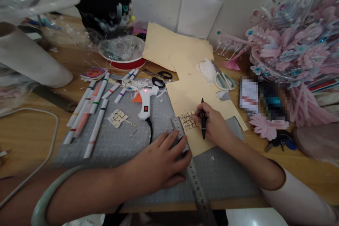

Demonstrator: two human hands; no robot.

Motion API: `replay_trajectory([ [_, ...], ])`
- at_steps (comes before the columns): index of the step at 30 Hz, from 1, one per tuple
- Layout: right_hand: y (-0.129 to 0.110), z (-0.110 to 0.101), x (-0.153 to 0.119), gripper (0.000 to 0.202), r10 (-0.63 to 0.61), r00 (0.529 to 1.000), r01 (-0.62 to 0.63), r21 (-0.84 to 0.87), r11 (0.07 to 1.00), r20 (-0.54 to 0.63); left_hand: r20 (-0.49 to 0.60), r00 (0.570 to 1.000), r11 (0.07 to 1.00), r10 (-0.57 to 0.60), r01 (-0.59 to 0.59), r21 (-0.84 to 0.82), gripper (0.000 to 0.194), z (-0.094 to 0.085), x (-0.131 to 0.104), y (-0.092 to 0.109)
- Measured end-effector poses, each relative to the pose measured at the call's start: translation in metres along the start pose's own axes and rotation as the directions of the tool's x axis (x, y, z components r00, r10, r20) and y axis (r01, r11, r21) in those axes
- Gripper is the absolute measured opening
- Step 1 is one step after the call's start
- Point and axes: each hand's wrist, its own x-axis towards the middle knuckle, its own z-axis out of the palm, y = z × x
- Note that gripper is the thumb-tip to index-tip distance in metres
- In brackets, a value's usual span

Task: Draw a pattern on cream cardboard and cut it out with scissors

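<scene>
My right hand [214, 122] is closed around a black marker pen [203, 120], its fingertips at the cream card sheet [209, 99]. Rows of small black loops [188, 120] are drawn on that card beside the fingers. My left hand [166, 155] lies with fingers spread across a steel ruler [196, 180]. The ruler runs along the card's left edge and reaches past the table's front edge. Left of my left hand lies a cut-out cream piece [118, 118] with black marks.
A white glue gun [146, 102] with a lit red light, black-handled scissors [161, 77] and several markers [96, 127] lie on the grey cutting mat [106, 162]. Green-handled scissors [224, 80], keys [280, 141] and pink flower ornaments [288, 49] are to the right. A bowl [124, 64] stands behind.
</scene>
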Motion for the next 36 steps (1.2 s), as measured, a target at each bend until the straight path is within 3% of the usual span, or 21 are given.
replay_trajectory([
  [13,-0.004,0.000,0.000,0.009,-0.002,1.000,0.002,-0.012,1.000,-0.004,-0.012,1.000,1.000,-0.001,0.001,0.009,0.047,0.000,0.001,0.000],
  [18,0.003,-0.011,0.006,0.008,0.020,1.000,-0.022,-0.117,0.993,-0.022,-0.018,1.000,1.000,0.000,0.000,0.009,0.047,0.001,0.000,0.000],
  [20,0.009,-0.022,0.012,0.011,0.032,0.994,-0.053,-0.212,0.976,-0.100,-0.015,1.000,1.000,-0.001,0.001,0.006,0.047,0.001,-0.001,0.001],
  [22,0.013,-0.031,0.015,0.016,-0.034,0.969,-0.036,-0.275,0.961,-0.246,-0.008,1.000,1.000,-0.003,0.003,0.002,0.047,0.001,-0.002,0.001],
  [24,0.012,-0.035,0.013,0.023,-0.162,0.913,0.074,-0.239,0.968,-0.374,-0.001,1.000,1.000,-0.007,0.007,0.000,0.047,0.000,-0.002,0.001],
  [26,0.006,-0.029,0.006,0.024,-0.198,0.884,0.175,-0.092,0.980,-0.424,0.005,1.000,1.000,-0.010,0.010,-0.001,0.047,-0.001,-0.001,0.000],
  [28,-0.004,-0.017,-0.003,0.026,-0.118,0.933,0.172,0.131,0.976,-0.340,0.010,1.000,1.000,-0.013,0.013,-0.003,0.047,-0.001,-0.001,0.000],
  [31,-0.015,0.006,-0.014,0.026,0.019,0.987,0.038,0.348,0.937,-0.157,0.003,1.000,1.000,-0.008,0.008,0.002,0.045,-0.001,-0.001,0.000],
  [34,-0.018,0.019,-0.018,0.018,0.085,0.996,-0.058,0.470,0.881,-0.035,-0.011,1.000,1.000,0.003,-0.003,0.006,0.045,0.000,-0.001,0.000],
  [36,-0.015,0.021,-0.017,0.017,0.084,0.996,-0.063,0.475,0.878,-0.023,-0.008,1.000,1.000,0.004,-0.004,0.008,0.045,0.000,0.000,0.000],
])
